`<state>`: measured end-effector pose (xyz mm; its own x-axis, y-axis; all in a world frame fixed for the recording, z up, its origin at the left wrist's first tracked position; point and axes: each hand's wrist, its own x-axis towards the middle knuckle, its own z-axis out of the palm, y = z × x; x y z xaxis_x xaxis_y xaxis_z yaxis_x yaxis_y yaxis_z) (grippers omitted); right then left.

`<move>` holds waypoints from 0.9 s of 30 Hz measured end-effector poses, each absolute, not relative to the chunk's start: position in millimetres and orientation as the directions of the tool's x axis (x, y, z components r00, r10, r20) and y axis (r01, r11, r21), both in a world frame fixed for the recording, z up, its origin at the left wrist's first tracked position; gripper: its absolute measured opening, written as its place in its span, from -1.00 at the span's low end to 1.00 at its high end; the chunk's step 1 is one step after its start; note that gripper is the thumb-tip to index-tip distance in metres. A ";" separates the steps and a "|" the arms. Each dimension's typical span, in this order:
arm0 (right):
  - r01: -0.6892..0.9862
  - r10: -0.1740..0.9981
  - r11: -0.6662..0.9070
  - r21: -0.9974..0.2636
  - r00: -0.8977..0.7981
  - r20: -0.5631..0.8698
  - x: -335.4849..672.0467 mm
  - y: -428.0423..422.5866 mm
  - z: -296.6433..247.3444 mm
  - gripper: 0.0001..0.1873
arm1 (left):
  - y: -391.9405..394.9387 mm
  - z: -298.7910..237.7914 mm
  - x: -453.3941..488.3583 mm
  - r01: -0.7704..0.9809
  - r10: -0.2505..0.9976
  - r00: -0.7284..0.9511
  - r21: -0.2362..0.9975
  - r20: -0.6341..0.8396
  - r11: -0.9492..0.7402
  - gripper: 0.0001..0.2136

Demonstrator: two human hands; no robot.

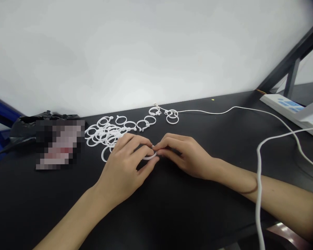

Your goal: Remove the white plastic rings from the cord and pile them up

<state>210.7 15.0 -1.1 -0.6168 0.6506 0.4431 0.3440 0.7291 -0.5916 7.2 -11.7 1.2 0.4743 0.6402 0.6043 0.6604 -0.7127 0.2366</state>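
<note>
Both hands meet at the middle of the black table (172,208). My left hand (127,161) and my right hand (184,154) pinch the same white plastic ring (150,157) between their fingertips, just above the tabletop. Only the ring's lower arc shows below the fingers. Behind my left hand lies a pile of several white rings (106,133). Farther back, a few more rings (172,116) are strung along a white cord.
A white cable (258,173) crosses over my right forearm and runs back along the table. A white power strip (294,113) sits at the far right. A black bag (28,126) lies at the left by a blurred patch. A white wall rises behind the table.
</note>
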 end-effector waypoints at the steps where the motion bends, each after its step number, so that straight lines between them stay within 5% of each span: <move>1: 0.355 0.647 0.739 -0.572 -0.609 0.458 211.1 15.4 -1.7 -0.87 | -12.3 1.8 7.0 0.668 0.654 0.469 0.246 0.594 -0.702 -0.93; 5: 0.383 0.620 0.775 -0.502 -0.612 0.490 213.5 17.5 -3.4 -0.86 | -14.5 1.8 4.8 0.715 0.729 0.430 0.291 0.533 -0.635 -0.94; 10: 0.377 0.541 0.837 -0.397 -0.678 0.497 214.7 19.3 -2.8 -0.82 | -12.2 -5.4 1.1 0.766 0.793 0.438 0.285 0.423 -0.576 -0.62; 13: 0.375 0.517 0.854 -0.360 -0.688 0.510 214.7 18.0 -2.0 -0.82 | -10.5 -9.2 0.4 0.752 0.787 0.489 0.277 0.376 -0.599 -0.58; 21: 0.332 0.638 0.738 -0.588 -0.626 0.448 213.4 12.8 2.5 -0.89 | -13.0 -7.0 2.5 0.733 0.760 0.514 0.257 0.399 -0.630 -0.65; 27: 0.280 0.639 0.713 -0.643 -0.636 0.432 213.7 12.7 4.4 -0.90 | -14.8 -7.0 4.8 0.711 0.727 0.535 0.236 0.430 -0.662 -0.67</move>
